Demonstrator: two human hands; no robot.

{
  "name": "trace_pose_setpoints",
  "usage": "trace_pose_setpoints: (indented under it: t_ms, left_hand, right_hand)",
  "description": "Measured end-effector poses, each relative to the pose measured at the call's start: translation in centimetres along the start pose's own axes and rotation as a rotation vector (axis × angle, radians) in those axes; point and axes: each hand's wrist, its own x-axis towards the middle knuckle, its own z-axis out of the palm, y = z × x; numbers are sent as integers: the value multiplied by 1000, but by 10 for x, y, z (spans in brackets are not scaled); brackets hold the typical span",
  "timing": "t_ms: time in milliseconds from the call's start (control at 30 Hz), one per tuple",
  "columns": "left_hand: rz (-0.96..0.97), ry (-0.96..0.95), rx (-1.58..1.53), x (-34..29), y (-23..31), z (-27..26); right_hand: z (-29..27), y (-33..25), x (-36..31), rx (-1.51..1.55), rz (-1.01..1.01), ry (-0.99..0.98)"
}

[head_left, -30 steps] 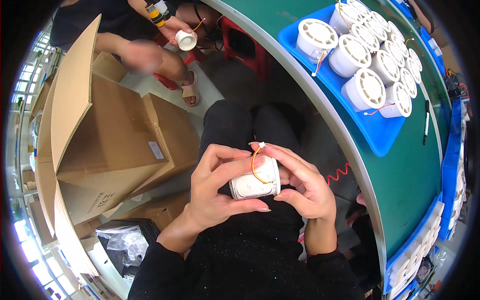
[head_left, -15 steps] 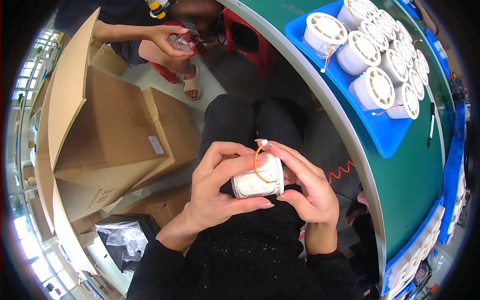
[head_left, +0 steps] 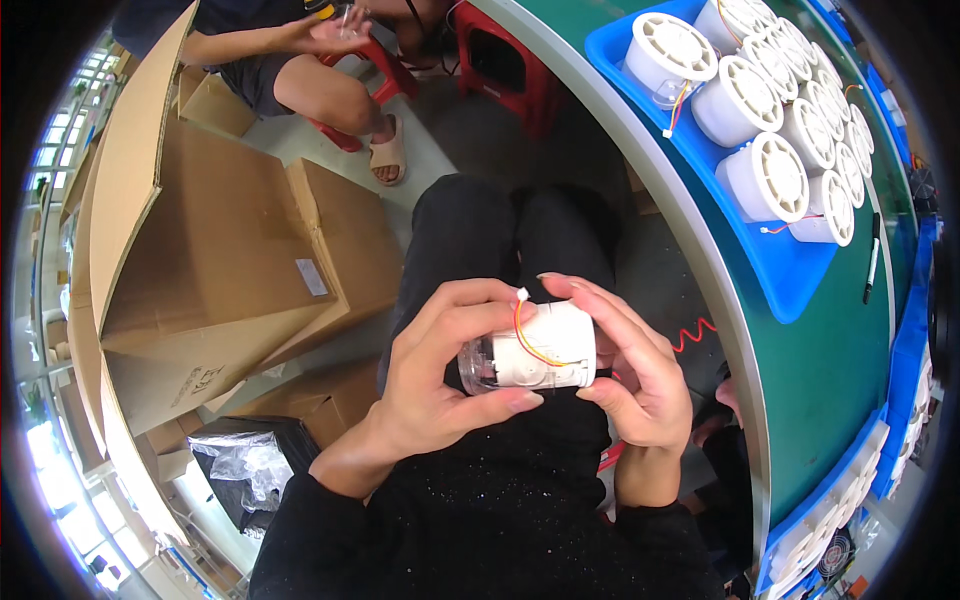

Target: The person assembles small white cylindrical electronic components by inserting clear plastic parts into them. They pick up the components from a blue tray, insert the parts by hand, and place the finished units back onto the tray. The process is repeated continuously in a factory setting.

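- Change first: I see the white body (head_left: 550, 335) now slid rightward, partly out of the clear cover (head_left: 474, 370); half a second ago it sat deeper. I judge the parts are separating, not yet apart.
- Left hand (head_left: 435, 365): fingers and thumb curled, gripping the cover end.
- Right hand (head_left: 640, 375): fingers and thumb bent around the body's right rim, holding it.
- Location: over the lap (head_left: 490, 230), off the left edge of the bench (head_left: 830, 390).
- Counts from my remote seat: one body, one cover, one red-yellow cable (head_left: 522, 340).
- One blue tray (head_left: 785, 285) by the bench's left edge, over ten slotted white units (head_left: 765, 183) (far ones overlap, no exact total).
- One marker pen (head_left: 872, 258), near the bench's right edge.
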Motion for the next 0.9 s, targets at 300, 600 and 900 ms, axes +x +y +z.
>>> trace_pose_setpoints:
  t_ms: [300, 600, 900]
  left_hand:
    - [44, -10, 66, 2, 5, 4]
    - [55, -16, 72, 3, 7, 6]
    - [40, -7, 76, 0, 10, 5]
  right_hand:
    - [4, 0, 3, -25, -9, -24]
    - [6, 2, 2, -8, -14, 2]
    - [6, 3, 0, 21, -35, 4]
